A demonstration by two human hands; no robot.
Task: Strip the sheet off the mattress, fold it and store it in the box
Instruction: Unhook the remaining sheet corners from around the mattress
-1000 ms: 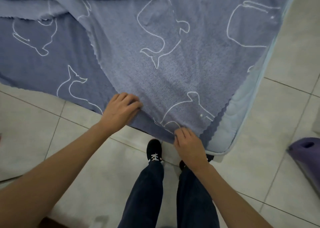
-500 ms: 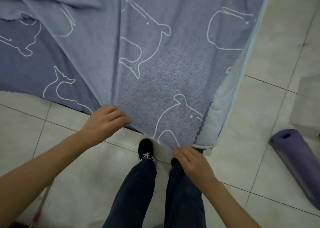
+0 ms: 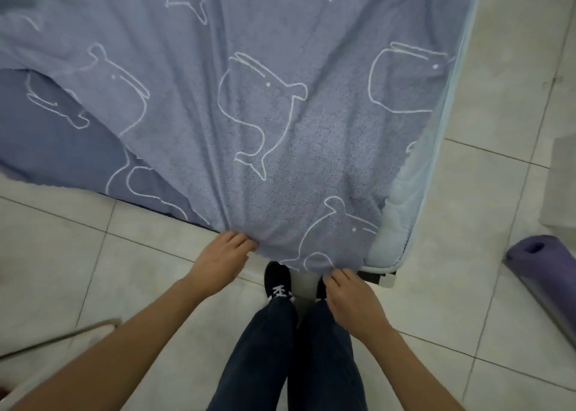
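Observation:
A blue sheet (image 3: 280, 123) with white whale outlines lies doubled over on the mattress (image 3: 402, 211), whose pale blue quilted corner shows bare at the lower right. The sheet's near edge hangs past the mattress end and is drawn taut toward me. My left hand (image 3: 223, 262) grips that edge at its left fold. My right hand (image 3: 350, 298) pinches the same edge close to the mattress corner. No box is in sight.
Pale floor tiles (image 3: 486, 286) surround the mattress. A rolled purple mat (image 3: 548, 273) lies on the floor at the right. My legs and black shoes (image 3: 277, 282) stand at the mattress end. A thin bar (image 3: 62, 335) crosses the floor at lower left.
Both hands have pulled the sheet edge back toward me, off the mattress end. More of the sheet now stretches taut, and the bare quilted corner shows more.

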